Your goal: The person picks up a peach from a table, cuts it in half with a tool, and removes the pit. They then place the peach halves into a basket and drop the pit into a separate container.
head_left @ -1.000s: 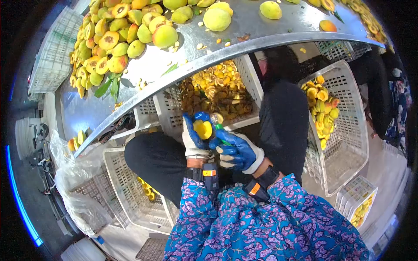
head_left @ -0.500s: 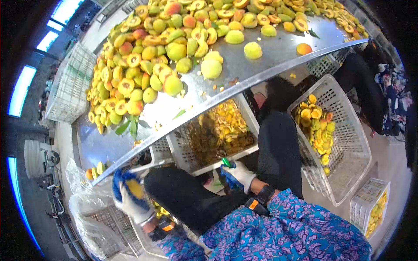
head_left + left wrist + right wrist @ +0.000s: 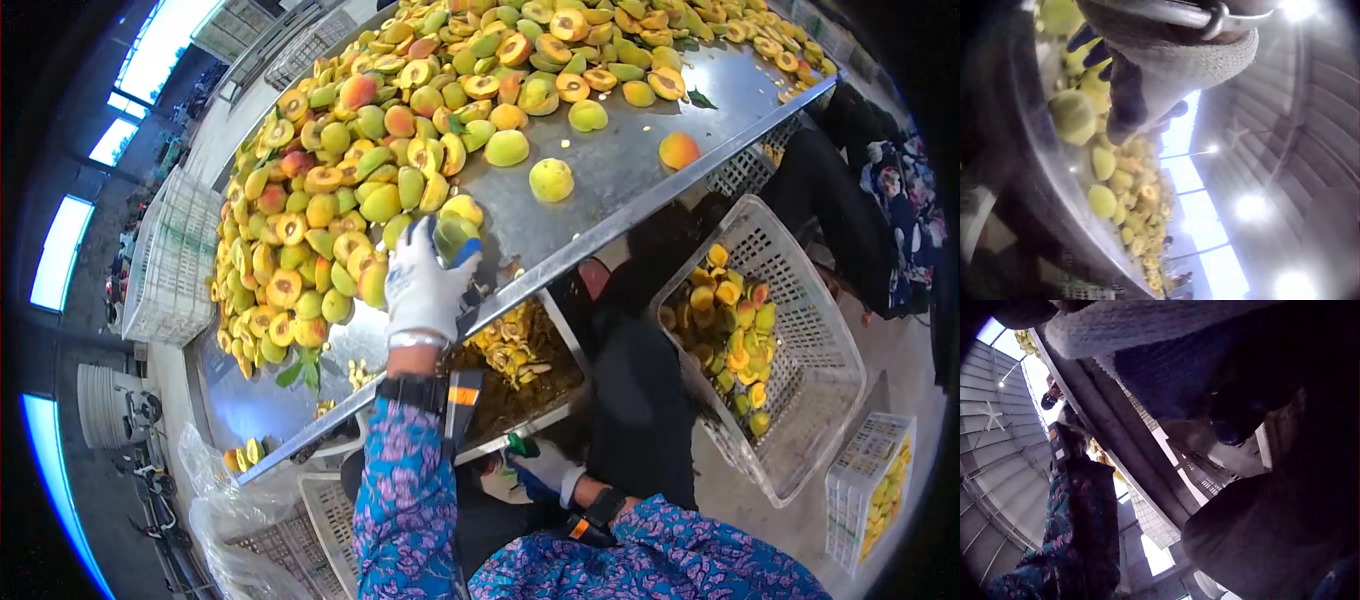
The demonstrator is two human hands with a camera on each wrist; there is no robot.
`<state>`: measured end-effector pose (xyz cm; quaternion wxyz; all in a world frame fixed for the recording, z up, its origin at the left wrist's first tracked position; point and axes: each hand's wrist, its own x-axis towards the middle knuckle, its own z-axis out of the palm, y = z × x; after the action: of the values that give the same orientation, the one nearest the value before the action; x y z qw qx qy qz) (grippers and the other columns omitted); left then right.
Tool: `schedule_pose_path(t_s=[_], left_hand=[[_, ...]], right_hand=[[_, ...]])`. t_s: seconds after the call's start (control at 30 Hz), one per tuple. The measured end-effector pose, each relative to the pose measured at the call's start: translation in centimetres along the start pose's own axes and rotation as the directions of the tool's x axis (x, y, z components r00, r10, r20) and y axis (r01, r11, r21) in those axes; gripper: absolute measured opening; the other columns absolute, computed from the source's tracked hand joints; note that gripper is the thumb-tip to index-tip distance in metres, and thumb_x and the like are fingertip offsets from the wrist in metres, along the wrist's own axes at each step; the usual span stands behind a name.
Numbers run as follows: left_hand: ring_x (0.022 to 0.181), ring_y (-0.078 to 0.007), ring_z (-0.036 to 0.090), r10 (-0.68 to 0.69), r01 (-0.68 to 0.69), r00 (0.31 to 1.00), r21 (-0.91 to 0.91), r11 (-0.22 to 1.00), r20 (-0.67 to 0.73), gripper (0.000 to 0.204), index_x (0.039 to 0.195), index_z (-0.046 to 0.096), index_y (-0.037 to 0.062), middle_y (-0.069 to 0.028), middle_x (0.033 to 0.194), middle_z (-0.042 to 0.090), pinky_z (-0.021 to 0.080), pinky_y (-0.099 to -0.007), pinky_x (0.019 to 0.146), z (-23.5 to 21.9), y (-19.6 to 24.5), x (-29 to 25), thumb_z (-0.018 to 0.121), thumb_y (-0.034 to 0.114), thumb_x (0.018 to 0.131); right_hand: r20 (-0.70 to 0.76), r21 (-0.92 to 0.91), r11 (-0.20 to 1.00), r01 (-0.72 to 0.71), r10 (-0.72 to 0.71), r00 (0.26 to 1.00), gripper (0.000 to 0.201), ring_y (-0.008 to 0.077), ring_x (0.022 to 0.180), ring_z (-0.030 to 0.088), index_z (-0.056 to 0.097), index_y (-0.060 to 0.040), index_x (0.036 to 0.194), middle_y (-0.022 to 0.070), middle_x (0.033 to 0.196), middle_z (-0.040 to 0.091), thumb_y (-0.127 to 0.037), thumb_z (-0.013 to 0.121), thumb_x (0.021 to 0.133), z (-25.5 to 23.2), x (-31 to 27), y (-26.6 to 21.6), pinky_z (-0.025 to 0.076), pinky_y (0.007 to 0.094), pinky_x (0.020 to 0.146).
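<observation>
Extends the left hand (image 3: 425,285) over the counter (image 3: 625,150), with fingers parted and unclenched about a green fruit (image 3: 455,238). Cannot tell how firmly pressed. Shows heaped fruit (image 3: 320,215) beyond and left of those fingers, and a yellow fruit (image 3: 552,180) apart to their right. Grips a green tool (image 3: 517,443) in the right hand (image 3: 542,467), below the counter's edge. Shows a scrap crate (image 3: 567,331) just ahead of the gripping fingers, and a fruit crate (image 3: 815,330) well to their right.
</observation>
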<state>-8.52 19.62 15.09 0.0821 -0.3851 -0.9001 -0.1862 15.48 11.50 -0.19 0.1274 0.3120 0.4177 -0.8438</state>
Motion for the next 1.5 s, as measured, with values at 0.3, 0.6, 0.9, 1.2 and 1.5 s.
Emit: schedule_pose_path(t_s=[0.3, 0.6, 0.9, 1.2, 1.5], left_hand=[[0.108, -0.0256, 0.053, -0.084, 0.344, 0.939, -0.891, 0.296, 0.335, 0.058, 0.129, 0.039, 0.0039, -0.0145, 0.123, 0.05, 0.048, -0.0373, 0.084, 0.1, -4.5, -0.2, 0.063, 0.019, 0.079], [0.104, -0.0285, 0.056, -0.291, 0.193, 0.784, -0.661, -0.725, 0.548, 0.053, 0.123, 0.046, 0.0007, -0.0161, 0.115, 0.057, 0.046, -0.0417, 0.091, -4.3, -3.6, -18.0, 0.048, 0.042, 0.09], [0.101, -0.0291, 0.057, -0.257, 0.171, 0.79, -0.603, -0.779, 0.556, 0.05, 0.117, 0.052, 0.0042, -0.015, 0.11, 0.059, 0.043, -0.0439, 0.093, -1.3, -6.3, -24.1, 0.045, 0.046, 0.09], [0.101, -0.0301, 0.057, -0.316, 0.204, 0.749, -0.656, -0.726, 0.582, 0.053, 0.118, 0.05, 0.0026, -0.0159, 0.11, 0.058, 0.045, -0.0452, 0.09, -0.6, -7.3, -25.7, 0.041, 0.048, 0.091], [0.1, -0.0298, 0.058, -0.292, 0.218, 0.753, -0.642, -0.735, 0.59, 0.05, 0.115, 0.051, 0.0023, -0.0164, 0.109, 0.059, 0.047, -0.0441, 0.087, 0.2, -7.4, -26.1, 0.039, 0.046, 0.093]], right_hand=[[-0.076, -0.172, 0.985, 0.024, -0.037, 0.996, 0.02, 0.0122, 0.048, 0.054, 0.057, -0.0048, 0.082, 0.0024, 0.06, 0.055, -0.024, 0.059, 0.085, -0.1, 0.0, -0.9, 0.042, 0.0288, 0.043], [-0.186, -0.284, 0.897, 0.34, -0.399, 0.898, 0.022, 0.019, 0.069, 0.058, 0.059, 0.0018, 0.091, 0.013, 0.078, 0.062, -0.016, 0.065, 0.08, -0.5, -1.0, -1.1, 0.046, 0.0332, 0.066], [0.167, -0.774, 0.444, 0.452, -0.544, 0.822, 0.029, 0.0405, 0.073, 0.058, 0.05, -0.0014, 0.092, 0.0222, 0.075, 0.059, -0.024, 0.062, 0.08, 5.8, -5.1, -5.4, 0.046, 0.0449, 0.063], [0.2, -0.878, 0.318, 0.359, -0.438, 0.877, 0.034, 0.0408, 0.072, 0.058, 0.048, -0.0002, 0.096, 0.0227, 0.074, 0.059, -0.028, 0.061, 0.081, 7.4, -4.2, -4.5, 0.046, 0.0471, 0.061], [0.177, -0.909, 0.279, 0.31, -0.414, 0.893, 0.034, 0.0409, 0.072, 0.059, 0.049, 0.0012, 0.093, 0.0237, 0.074, 0.059, -0.029, 0.06, 0.081, 7.7, -3.3, -4.0, 0.046, 0.0474, 0.061]])
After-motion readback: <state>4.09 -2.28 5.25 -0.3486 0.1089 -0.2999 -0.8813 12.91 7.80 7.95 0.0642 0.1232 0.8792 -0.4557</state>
